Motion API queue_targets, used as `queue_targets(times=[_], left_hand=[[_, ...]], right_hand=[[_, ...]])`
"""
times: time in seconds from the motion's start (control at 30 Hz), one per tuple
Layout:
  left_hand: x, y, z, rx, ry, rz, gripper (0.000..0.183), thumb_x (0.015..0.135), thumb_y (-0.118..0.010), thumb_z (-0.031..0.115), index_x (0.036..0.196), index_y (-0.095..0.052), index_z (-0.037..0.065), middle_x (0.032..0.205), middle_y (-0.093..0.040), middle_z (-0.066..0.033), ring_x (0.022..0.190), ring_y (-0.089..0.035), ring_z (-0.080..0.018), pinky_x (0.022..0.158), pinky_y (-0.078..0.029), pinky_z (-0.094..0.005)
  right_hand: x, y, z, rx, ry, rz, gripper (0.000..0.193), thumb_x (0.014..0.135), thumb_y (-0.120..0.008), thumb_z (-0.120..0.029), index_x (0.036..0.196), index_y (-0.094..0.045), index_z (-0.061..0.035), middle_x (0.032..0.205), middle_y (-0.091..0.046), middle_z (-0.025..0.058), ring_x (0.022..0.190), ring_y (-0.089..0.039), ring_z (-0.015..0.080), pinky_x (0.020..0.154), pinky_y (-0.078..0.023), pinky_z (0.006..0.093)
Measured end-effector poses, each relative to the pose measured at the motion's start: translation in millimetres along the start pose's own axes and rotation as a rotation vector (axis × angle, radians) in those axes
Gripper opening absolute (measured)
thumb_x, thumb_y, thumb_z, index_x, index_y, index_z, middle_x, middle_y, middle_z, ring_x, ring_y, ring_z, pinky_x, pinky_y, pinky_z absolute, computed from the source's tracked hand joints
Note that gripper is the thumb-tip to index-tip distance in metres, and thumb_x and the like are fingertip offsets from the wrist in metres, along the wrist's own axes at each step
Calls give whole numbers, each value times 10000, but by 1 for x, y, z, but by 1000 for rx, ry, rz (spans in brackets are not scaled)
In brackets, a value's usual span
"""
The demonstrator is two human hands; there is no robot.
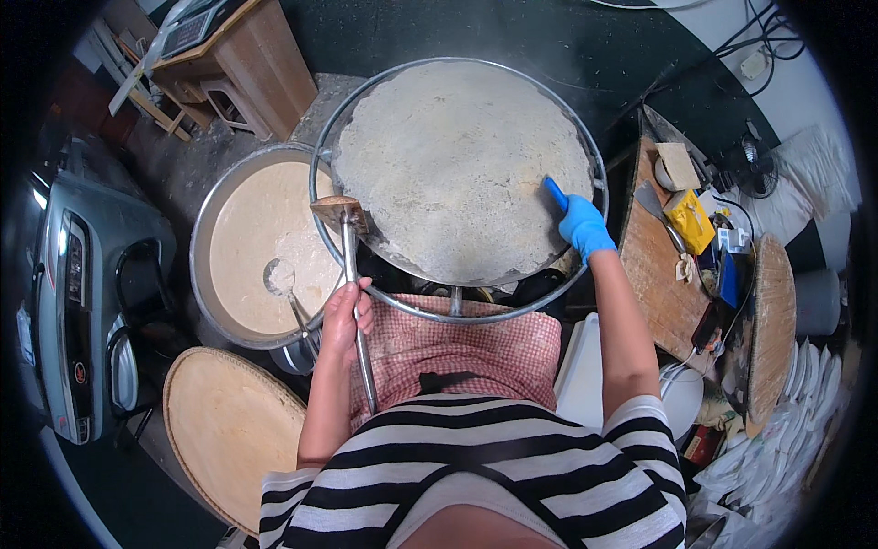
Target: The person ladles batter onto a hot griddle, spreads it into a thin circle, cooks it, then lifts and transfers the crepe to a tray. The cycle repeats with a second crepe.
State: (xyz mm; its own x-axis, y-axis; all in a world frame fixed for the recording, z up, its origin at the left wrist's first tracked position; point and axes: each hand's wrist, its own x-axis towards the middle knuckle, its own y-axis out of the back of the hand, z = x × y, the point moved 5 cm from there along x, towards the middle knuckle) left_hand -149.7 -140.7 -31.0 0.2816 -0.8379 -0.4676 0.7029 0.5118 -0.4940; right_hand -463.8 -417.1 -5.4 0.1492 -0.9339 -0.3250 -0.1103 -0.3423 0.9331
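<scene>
My bare left hand [347,316] is closed around the metal handle of a batter spreader [348,218], whose wooden head rests over the left rim of a large round griddle. A thin, pale sheet of batter [457,174] covers the griddle, with a browner patch at the right. In a blue glove, my right hand [583,226] grips a small blue scraper [555,193] over the right part of the sheet. A metal ring [455,311] runs around the griddle. Left of it stands a wide metal basin [203,265] of batter with a ladle [276,276] in it.
A round woven tray [229,430] lies at the lower left. To the right, a wooden board [657,302] carries a metal spatula [651,203] and a yellow packet [690,222]. A small fan [757,165] stands beyond. A wooden cabinet [261,69] is at the far left.
</scene>
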Motion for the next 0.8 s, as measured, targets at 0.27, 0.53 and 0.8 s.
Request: queue_targets(times=[0.27,0.53,0.8], left_hand=[[-1,7,3,-43,-10,5,274,945,-436,260,1050,-533,26,613,-405,10,453,-363,-66,398,-316,-201],[-5,6,1,-36,-30,-15,276,950,-422,258,1052,-530,24,612,-405,7,452,-363,-66,398,-314,-199],[-9,18,7,-86,-73,3,296,955,-406,274,1050,-520,19,615,-409,4,436,-356,-64,381,-311,-199]], right_hand=[[9,-17,-101,-10,249,-67,279,668,-534,-114,905,-625,1,926,-602,261,887,-586,396,788,-468,426],[-46,-48,-154,-67,463,-106,234,686,-553,-93,900,-623,-26,919,-620,216,856,-608,362,761,-489,411],[-94,-28,-136,116,619,-281,541,676,-514,19,1190,-534,-147,1055,-576,216,974,-557,373,850,-447,399]])
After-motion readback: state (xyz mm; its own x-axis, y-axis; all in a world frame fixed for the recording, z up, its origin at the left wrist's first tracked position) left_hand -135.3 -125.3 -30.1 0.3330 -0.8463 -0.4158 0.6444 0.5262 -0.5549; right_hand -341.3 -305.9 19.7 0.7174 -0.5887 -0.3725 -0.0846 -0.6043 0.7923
